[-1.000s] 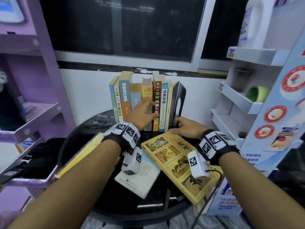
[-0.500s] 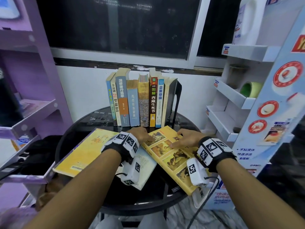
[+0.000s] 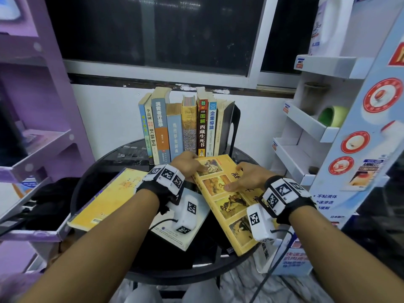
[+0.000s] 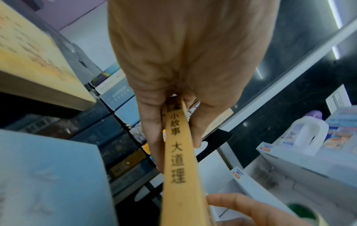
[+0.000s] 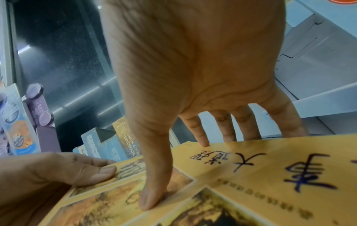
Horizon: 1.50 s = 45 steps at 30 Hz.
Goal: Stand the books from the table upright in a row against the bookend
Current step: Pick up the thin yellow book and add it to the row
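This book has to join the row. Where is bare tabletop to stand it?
Bare table left of the row, behind the yellow book. Right end is shut by the bookend; the middle is crowded: picture book, white book, left hand, right hand.

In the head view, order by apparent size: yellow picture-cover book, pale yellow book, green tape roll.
1. yellow picture-cover book and pale yellow book: alike; the left arm covers the second, so unsure.
2. green tape roll, clearly smallest.

Head view: high, looking forward and down over the table [image 3: 109,165] and upright row [image 3: 175,130]. Wrist views: very close, left along the spine of the yellow book [image 3: 231,207], right across its cover.
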{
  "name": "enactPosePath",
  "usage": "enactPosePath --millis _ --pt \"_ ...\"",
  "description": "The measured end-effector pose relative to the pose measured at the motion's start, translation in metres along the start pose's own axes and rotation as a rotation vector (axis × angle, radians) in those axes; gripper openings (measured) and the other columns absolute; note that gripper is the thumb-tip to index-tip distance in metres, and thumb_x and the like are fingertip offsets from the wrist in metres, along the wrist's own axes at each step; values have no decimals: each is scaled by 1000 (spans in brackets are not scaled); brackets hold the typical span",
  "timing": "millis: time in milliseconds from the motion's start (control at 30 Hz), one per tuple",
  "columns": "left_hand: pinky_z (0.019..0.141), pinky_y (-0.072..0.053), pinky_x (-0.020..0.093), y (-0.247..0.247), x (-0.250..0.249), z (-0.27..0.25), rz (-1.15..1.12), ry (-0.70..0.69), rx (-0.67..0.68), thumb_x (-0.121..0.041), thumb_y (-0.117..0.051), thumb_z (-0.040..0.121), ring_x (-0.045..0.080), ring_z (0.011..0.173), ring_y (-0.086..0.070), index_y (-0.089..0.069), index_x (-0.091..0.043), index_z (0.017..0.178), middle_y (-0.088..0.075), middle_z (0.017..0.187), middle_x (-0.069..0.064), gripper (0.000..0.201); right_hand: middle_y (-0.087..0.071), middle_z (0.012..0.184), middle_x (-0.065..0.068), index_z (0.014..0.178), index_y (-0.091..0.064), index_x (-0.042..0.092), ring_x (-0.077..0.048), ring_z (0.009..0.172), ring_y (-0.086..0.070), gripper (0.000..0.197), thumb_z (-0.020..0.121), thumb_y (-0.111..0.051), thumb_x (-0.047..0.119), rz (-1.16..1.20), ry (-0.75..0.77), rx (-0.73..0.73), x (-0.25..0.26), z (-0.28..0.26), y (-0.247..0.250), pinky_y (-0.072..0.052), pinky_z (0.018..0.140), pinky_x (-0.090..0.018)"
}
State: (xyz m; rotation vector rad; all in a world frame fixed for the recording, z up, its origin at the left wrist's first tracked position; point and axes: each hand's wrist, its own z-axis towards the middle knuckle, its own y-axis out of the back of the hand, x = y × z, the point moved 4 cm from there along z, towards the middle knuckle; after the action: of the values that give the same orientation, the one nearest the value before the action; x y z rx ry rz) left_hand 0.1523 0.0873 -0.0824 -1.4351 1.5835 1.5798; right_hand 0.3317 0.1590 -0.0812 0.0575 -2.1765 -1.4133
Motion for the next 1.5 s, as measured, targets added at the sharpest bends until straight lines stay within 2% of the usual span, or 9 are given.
enactPosePath --millis 167,267,467,633,833,967,1133,1367,1500 --pt "77 -58 46 9 -22 -4 -178 -67 -29 -3 -64 88 26 81 -66 -52 -4 118 -66 93 11 32 -54 131 -4 142 -34 17 -18 106 -50 86 74 -80 43 111 40 -69 6 -4 13 -40 91 -32" --pt "79 -57 47 19 -40 -8 -215 -159 -69 -4 -66 86 28 86 -68 -55 -7 116 -68 101 12 32 -54 133 -5 144 -31 18 -23 115 -54 91 72 -80 45 150 97 -159 12 -6 26 -41 93 -35" --pt "61 -54 30 33 -76 -23 -266 -347 -134 -1 -65 86 16 75 -66 -57 -10 114 -68 95 6 30 -54 133 -5 143 -28 20 -22 111 -56 93 70 -83 41 311 231 -309 20 -12 48 -42 89 -33" --pt "80 -57 42 32 -85 -33 -262 -448 -203 0 -67 84 27 93 -69 -61 -8 115 -69 105 11 33 -46 141 -7 144 -26 24 -24 124 -49 98 67 -85 40 387 291 -439 20 -11 50 -40 101 -39" --pt "79 -59 41 28 -84 -39 -242 -492 -173 -6 -67 85 22 87 -69 -59 -12 119 -66 100 4 35 -37 148 -5 145 -31 26 -23 133 -42 92 71 -85 34 381 321 -455 20 -15 44 -35 108 -38" --pt "67 -60 36 22 -86 -42 -235 -485 -78 -14 -65 88 19 85 -69 -56 -18 120 -66 99 3 34 -40 142 -1 136 -46 30 -17 128 -45 73 74 -83 30 272 377 -561 29 -25 49 -33 96 -25" --pt "60 -56 35 18 -85 -45 -292 -442 37 -22 -62 90 22 85 -67 -53 -23 123 -63 105 5 35 -49 136 4 141 -41 27 -10 108 -55 76 76 -80 33 251 431 -498 38 -36 49 -37 70 -12" --pt "81 -56 52 12 -90 -55 -406 -414 191 -42 -46 96 41 106 -62 -55 -17 127 -57 126 16 41 -49 138 8 148 -31 23 -12 118 -53 98 68 -85 39 309 423 -322 40 -57 48 -46 97 -31" --pt "85 -55 51 4 -97 -59 -365 -435 214 -43 -40 99 36 105 -63 -54 -19 129 -60 117 7 41 -61 112 5 131 -49 23 -14 97 -64 69 73 -79 45 281 383 -430 51 -68 52 -59 80 -42"
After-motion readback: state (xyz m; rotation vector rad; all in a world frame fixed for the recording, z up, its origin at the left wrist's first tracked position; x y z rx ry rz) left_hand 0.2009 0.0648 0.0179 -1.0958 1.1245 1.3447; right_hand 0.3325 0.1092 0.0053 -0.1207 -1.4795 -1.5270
